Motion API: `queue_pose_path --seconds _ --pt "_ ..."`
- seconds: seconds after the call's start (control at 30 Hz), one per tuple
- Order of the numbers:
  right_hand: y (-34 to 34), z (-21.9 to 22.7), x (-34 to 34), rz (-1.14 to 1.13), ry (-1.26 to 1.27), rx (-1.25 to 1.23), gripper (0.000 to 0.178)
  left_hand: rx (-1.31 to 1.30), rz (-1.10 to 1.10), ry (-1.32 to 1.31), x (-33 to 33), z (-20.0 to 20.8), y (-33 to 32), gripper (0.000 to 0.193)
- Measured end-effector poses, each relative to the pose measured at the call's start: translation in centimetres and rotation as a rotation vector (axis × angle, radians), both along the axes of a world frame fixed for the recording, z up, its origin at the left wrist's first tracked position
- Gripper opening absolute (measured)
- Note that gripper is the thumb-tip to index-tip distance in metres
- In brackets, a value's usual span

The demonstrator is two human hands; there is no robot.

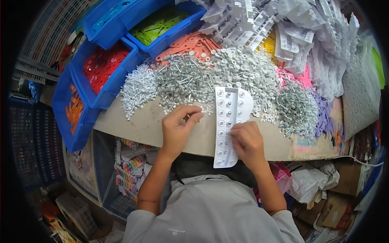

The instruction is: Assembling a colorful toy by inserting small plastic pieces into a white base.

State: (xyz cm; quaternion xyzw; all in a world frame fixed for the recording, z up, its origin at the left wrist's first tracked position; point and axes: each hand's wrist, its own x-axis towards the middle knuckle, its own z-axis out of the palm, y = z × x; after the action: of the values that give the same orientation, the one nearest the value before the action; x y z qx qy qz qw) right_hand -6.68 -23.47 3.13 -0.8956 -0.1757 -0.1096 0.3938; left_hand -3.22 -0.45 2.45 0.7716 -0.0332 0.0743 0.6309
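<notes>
A long white plastic strip [225, 128] with one rounded side and rows of round sockets lies across the table's near edge, its lower end jutting past it. Small metal posts stand along its middle. My right hand [248, 141] is over its right side, fingers curled together at the sockets; whatever they pinch is hidden. To the left of the strip, my left hand [178, 127] hovers above the tabletop, thumb and forefinger drawn together; anything between them is too small to make out. Just beyond are heaps of white round caps [247, 67] and metal pins [182, 77].
Blue bins [99, 101] with red, orange and green flat pieces stand at the left. White plastic frames [296, 36] pile up at the back right. More pins [293, 107] and purple pieces [323, 115] lie at the right. Below the table are bags [306, 182] and boxes [336, 210].
</notes>
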Motion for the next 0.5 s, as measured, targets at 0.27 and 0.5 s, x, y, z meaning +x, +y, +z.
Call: queue_pose_path --seconds 0.27,0.5 --pt "-4.4 1.0 1.4 -0.409 -0.169 -0.249 0.016 0.202 -0.149 -0.237 -1.4 0.0 -2.3 0.014" --pt "-10.1 -0.2 4.0 -0.601 -0.166 -0.551 0.017 0.415 -0.193 -0.332 -2.2 -0.6 -4.4 0.016"
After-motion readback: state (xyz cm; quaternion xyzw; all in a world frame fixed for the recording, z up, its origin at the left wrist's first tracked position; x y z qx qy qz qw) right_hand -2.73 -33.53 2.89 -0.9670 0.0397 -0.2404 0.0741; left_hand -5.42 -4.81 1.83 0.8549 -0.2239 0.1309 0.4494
